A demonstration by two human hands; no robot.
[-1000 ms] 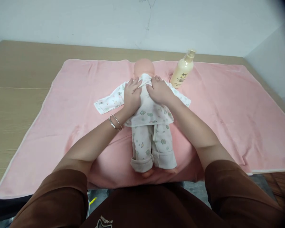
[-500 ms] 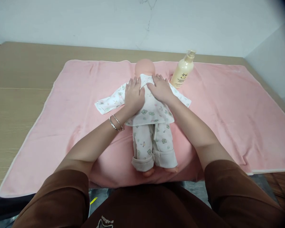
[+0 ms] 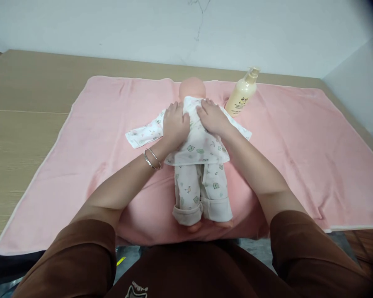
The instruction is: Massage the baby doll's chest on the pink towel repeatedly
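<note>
A baby doll [image 3: 192,87] lies with its head toward the wall and its feet toward me, no face showing. It wears a white printed top [image 3: 199,151] with long sleeves spread out and white printed trousers [image 3: 188,186] with rolled cuffs. My left hand [image 3: 175,126] rests flat on the left side of the top near the shoulder, fingers slightly apart, two silver bangles on the wrist. On the right shoulder area lies my right hand [image 3: 213,118], its fingers extended over the cloth. Neither hand grips anything that I can make out.
Under the doll a pink blanket [image 3: 298,157] covers much of the wooden table [image 3: 25,136]. A cream pump bottle [image 3: 242,94] stands on the blanket right of the doll's head. Behind the table is a pale wall [image 3: 127,33] with a crack.
My right hand has shifted slightly on the top, and the cloth between my hands looks flatter near the collar. My left hand stays in about the same place. The view has moved slightly.
</note>
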